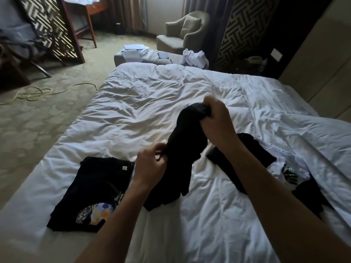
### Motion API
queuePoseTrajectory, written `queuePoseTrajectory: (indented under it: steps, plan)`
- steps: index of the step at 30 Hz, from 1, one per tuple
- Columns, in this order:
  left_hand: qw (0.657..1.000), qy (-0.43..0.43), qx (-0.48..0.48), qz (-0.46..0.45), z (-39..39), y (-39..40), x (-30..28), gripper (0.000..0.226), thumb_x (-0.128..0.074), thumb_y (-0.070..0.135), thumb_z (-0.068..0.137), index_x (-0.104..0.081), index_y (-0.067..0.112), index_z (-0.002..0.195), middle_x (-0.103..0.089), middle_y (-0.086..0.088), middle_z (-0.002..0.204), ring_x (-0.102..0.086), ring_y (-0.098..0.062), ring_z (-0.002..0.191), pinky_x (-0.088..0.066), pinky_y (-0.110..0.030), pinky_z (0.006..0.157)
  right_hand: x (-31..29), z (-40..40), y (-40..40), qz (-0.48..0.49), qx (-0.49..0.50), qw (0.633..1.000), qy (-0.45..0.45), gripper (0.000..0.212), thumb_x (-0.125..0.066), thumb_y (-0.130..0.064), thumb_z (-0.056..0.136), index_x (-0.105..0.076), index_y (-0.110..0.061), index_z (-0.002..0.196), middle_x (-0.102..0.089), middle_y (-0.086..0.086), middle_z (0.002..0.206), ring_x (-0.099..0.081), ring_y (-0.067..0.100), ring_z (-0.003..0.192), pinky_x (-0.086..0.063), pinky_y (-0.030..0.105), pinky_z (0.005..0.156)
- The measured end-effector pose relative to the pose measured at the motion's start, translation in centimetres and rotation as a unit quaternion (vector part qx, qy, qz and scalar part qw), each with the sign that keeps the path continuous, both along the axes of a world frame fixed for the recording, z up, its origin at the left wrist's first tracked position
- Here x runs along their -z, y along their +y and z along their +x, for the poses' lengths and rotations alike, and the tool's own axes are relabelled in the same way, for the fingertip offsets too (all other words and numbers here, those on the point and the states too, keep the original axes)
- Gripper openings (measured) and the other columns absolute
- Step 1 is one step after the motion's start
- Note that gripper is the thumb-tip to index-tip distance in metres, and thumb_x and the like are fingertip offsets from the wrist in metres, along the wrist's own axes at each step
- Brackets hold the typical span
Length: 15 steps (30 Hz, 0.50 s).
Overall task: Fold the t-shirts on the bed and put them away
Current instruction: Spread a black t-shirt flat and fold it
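black t-shirt (182, 149) lifted over bed (152, 103) middle | my right hand (218, 120) grips its bunched top | my left hand (150, 164) pinches its side | 1 folded t-shirt (95, 188) near left edge

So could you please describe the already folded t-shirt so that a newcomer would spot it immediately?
Start at the white bed, then look to its near left edge. The folded t-shirt lies flat there, black like the others, but alone showing a colourful print.
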<state>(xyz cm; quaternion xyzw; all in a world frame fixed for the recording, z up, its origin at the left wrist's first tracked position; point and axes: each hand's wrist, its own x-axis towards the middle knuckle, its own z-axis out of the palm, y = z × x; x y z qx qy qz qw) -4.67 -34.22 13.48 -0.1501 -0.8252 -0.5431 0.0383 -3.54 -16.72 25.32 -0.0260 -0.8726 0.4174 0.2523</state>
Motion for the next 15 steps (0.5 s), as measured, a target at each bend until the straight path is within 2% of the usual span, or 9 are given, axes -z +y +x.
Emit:
queuePoseTrajectory:
  steps: [3, 4, 6, 8, 10, 12, 13, 15]
  plan:
    - [0.996, -0.087, -0.021, -0.008, -0.9, -1.7, 1.1, 0.021, -0.055, 0.023, 0.076, -0.074, 0.018, 0.085, -0.072, 0.003, 0.074, -0.068, -0.011, 0.069, -0.052, -0.032, 0.068, -0.7, 0.9, 0.9, -0.070, 0.019, 0.997, -0.036, 0.014, -0.049, -0.001, 0.084, -0.046, -0.013, 0.088, -0.044, -0.007, 0.062, -0.039, 0.006, 0.055, -0.032, 0.022, 0.055]
    - [0.992, -0.124, -0.011, 0.017, -1.0, -1.9, 1.3, 0.019, -0.054, 0.024, 0.076, -0.071, 0.019, 0.084, -0.070, 0.001, 0.072, -0.065, -0.013, 0.066, -0.050, -0.034, 0.066, -1.3, 1.4, 1.0, -0.099, 0.003, 0.994, -0.053, 0.018, -0.048, 0.003, 0.086, -0.049, -0.010, 0.099, -0.049, -0.005, 0.063, -0.042, 0.006, 0.053, -0.034, 0.022, 0.052]
    - [0.988, -0.145, -0.016, 0.047, -1.0, -2.0, 1.5, 0.009, -0.058, 0.021, 0.083, -0.067, 0.023, 0.082, -0.069, -0.002, 0.072, -0.062, -0.015, 0.063, -0.048, -0.033, 0.062, -2.1, 2.0, 1.2, -0.162, -0.027, 0.983, -0.088, 0.032, -0.041, 0.009, 0.088, -0.054, -0.007, 0.112, -0.054, 0.000, 0.065, -0.044, 0.008, 0.050, -0.034, 0.020, 0.046]
    - [0.987, -0.145, -0.041, 0.050, -0.9, -2.1, 1.6, 0.016, -0.062, 0.014, 0.092, -0.066, 0.025, 0.082, -0.070, -0.001, 0.077, -0.062, -0.011, 0.066, -0.047, -0.029, 0.065, -2.3, 2.6, 1.6, -0.235, -0.031, 0.966, -0.098, 0.039, -0.036, 0.011, 0.087, -0.063, -0.007, 0.110, -0.058, 0.008, 0.071, -0.049, 0.014, 0.054, -0.038, 0.020, 0.048]
    - [0.965, -0.213, -0.038, 0.149, -1.0, -2.5, 1.2, 0.010, -0.065, 0.017, 0.094, -0.073, 0.020, 0.088, -0.075, -0.009, 0.089, -0.070, -0.015, 0.080, -0.052, -0.029, 0.074, -2.3, 3.3, 2.3, -0.297, -0.031, 0.949, -0.101, 0.037, -0.035, 0.008, 0.088, -0.065, -0.007, 0.105, -0.062, 0.006, 0.074, -0.056, 0.016, 0.059, -0.044, 0.021, 0.054]
    - [0.932, -0.262, -0.029, 0.249, -1.6, -3.2, -0.1, 0.018, -0.068, 0.025, 0.092, -0.075, 0.011, 0.098, -0.075, -0.015, 0.100, -0.070, -0.027, 0.096, -0.054, -0.038, 0.090, -1.8, 4.1, 2.9, -0.357, -0.051, 0.925, -0.120, 0.023, -0.042, 0.000, 0.094, -0.061, -0.004, 0.107, -0.063, 0.004, 0.074, -0.061, 0.014, 0.058, -0.050, 0.021, 0.056]
    - [0.933, -0.244, -0.025, 0.263, -2.0, -3.5, -1.1, 0.022, -0.069, 0.030, 0.091, -0.075, 0.010, 0.098, -0.074, -0.016, 0.101, -0.069, -0.028, 0.096, -0.052, -0.042, 0.094, -1.9, 5.0, 3.1, -0.375, -0.059, 0.913, -0.150, 0.016, -0.049, -0.003, 0.097, -0.062, -0.003, 0.107, -0.065, 0.007, 0.076, -0.064, 0.016, 0.060, -0.053, 0.022, 0.058]
    - [0.956, -0.177, -0.008, 0.233, -2.8, -4.4, -3.9, 0.024, -0.066, 0.036, 0.092, -0.074, 0.013, 0.093, -0.074, -0.010, 0.095, -0.066, -0.023, 0.091, -0.050, -0.043, 0.091, -2.3, 7.1, 3.4, -0.374, -0.088, 0.894, -0.230, 0.014, -0.063, -0.012, 0.094, -0.071, -0.004, 0.102, -0.073, 0.012, 0.088, -0.070, 0.020, 0.073, -0.058, 0.025, 0.070]
